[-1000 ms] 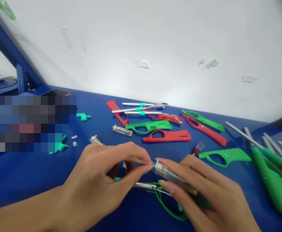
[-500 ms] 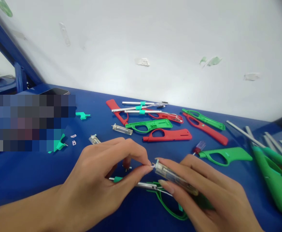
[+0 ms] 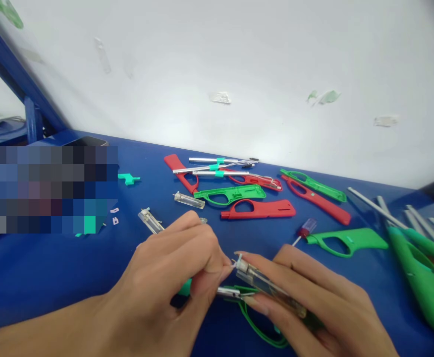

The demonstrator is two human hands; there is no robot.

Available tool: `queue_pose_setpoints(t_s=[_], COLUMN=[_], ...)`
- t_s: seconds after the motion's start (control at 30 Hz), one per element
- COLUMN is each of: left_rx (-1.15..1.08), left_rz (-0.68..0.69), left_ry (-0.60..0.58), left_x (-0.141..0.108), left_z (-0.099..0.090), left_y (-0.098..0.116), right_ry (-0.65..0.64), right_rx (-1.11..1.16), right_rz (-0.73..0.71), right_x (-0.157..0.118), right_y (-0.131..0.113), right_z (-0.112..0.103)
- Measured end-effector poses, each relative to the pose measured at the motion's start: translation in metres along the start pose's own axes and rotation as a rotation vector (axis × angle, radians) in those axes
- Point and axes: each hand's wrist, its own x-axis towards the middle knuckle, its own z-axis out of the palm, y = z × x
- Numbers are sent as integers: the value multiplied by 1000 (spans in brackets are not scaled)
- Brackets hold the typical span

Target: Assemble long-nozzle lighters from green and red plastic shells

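My right hand (image 3: 324, 292) is closed around a clear lighter fuel tank (image 3: 263, 281), its valve end pointing left. The fingertips of my left hand (image 3: 176, 267) are pinched right at that valve end, on a tiny pale piece (image 3: 234, 264) that is mostly hidden. Below both hands lies a green lighter casing half (image 3: 252, 325) with a metal lighter tube (image 3: 227, 293), partly covered by my fingers. Two more clear fuel tanks rest beyond my left hand, one close by (image 3: 150, 221) and another farther off (image 3: 189, 200).
Red casing halves (image 3: 263, 208), green casing halves (image 3: 363, 239) and metal tubes with wires (image 3: 220, 173) lie across the blue table. A small screwdriver (image 3: 307, 227) is beyond my right hand. Assembled green lighters (image 3: 421, 277) are piled at right. A phone (image 3: 90, 141) sits at back left.
My left hand has curled its fingers in tighter and tilted at the valve end. The fuel tank has dipped slightly lower with my right hand.
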Motion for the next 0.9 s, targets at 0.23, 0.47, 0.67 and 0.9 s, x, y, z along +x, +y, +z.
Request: queue_pose_setpoints(t_s=[0.23,0.47,0.67,0.9], left_rx=[101,97,47,79], left_rz=[46,149,119,14], left_ry=[-11,-34,-10,37], left_x=[1,4,5,9], left_z=[-1,-1,2,2], left_y=[4,1,0,4], right_ry=[-107,-37,7,-47], right_rx=[65,69,112,143], right_rz=[64,91,116,85], right_x=[6,1,-9,3], right_y=[-1,-8,-13,-5], right_z=[-7,-4,7,-2])
